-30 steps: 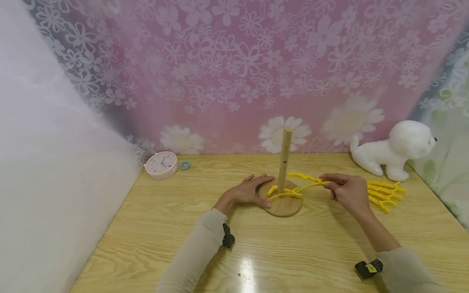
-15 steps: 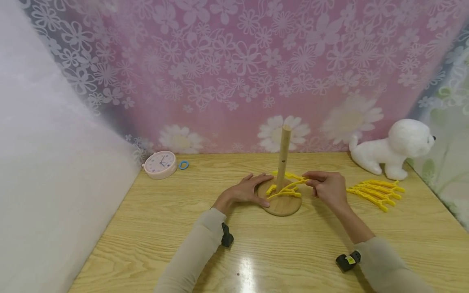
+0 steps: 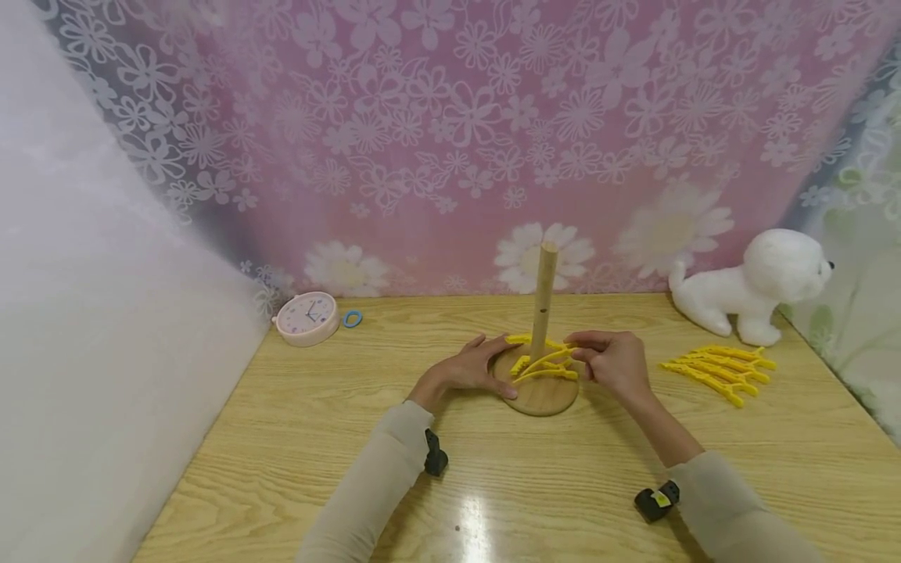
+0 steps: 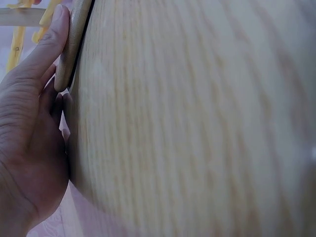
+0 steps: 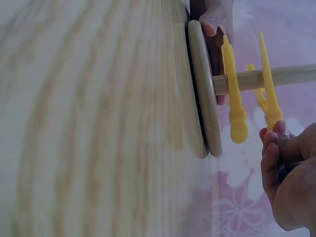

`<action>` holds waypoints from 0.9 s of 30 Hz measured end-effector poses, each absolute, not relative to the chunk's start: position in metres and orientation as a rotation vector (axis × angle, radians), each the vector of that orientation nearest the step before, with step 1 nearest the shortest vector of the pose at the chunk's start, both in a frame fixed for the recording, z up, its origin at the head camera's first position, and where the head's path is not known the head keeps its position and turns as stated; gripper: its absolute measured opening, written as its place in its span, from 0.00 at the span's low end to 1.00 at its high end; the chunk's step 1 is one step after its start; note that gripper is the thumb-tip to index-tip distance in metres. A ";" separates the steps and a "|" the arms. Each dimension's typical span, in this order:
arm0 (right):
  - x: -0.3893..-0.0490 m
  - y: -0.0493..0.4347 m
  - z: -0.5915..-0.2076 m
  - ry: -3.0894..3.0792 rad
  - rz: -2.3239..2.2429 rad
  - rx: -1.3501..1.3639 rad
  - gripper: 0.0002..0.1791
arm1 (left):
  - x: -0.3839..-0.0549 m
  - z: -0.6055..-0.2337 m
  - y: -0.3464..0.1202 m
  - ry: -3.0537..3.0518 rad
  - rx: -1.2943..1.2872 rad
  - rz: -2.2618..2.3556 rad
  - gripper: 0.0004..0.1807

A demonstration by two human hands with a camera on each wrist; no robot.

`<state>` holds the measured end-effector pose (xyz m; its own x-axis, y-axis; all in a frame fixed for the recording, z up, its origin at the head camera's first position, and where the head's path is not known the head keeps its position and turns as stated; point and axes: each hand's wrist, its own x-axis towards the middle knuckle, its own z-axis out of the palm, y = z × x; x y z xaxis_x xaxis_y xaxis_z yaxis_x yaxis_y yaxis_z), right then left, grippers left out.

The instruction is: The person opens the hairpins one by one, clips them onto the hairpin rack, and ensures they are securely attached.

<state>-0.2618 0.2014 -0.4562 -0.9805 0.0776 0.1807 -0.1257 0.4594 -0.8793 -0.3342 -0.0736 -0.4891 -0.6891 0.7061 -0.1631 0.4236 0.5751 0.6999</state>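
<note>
In the head view a round wooden base point(image 3: 542, 405) carries an upright wooden post point(image 3: 546, 285). My left hand point(image 3: 468, 369) grips the base's left rim, thumb at the front and fingers toward the back. With thumb and fingertips, my right hand point(image 3: 611, 364) pinches one end of a yellow plastic clip point(image 5: 267, 84); its two long arms reach to either side of the post. Lower down, another yellow clip point(image 5: 238, 111) lies around the post's foot. The left wrist view shows my thumb point(image 4: 52, 42) against the base's edge point(image 4: 74, 39).
Several more yellow clips point(image 3: 725, 371) lie together on the table's right. Behind them sits a white plush dog point(image 3: 760, 289). At the back left are a pink clock point(image 3: 307, 319) and a blue ring point(image 3: 353, 319). A flowered curtain point(image 3: 422, 156) hangs behind the table.
My right hand has moved left toward the post, bringing the pinched clip's arms to both sides of it. My left hand has stayed on the base.
</note>
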 end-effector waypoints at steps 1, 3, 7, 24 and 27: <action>-0.262 0.201 -0.456 -2.513 1.550 0.043 0.10 | -0.334 -0.489 -0.073 2.381 0.907 0.894 0.55; -0.262 0.200 -0.456 -2.518 1.571 0.048 0.10 | -0.334 -0.489 -0.073 2.383 0.902 0.892 0.55; -0.261 0.199 -0.456 -2.524 1.590 0.071 0.10 | -0.335 -0.490 -0.073 2.385 0.900 0.904 0.54; -0.258 0.198 -0.459 -2.549 1.576 0.105 0.09 | -0.334 -0.490 -0.073 2.405 0.882 0.874 0.56; -0.258 0.198 -0.459 -2.556 1.563 0.116 0.09 | -0.334 -0.490 -0.074 2.397 0.900 0.887 0.56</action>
<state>-0.2581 0.1982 -0.4589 -0.9867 0.0086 0.1621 -0.1404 0.4563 -0.8787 -0.3343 -0.0735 -0.4905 -0.6977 0.6977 -0.1625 0.4237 0.5848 0.6917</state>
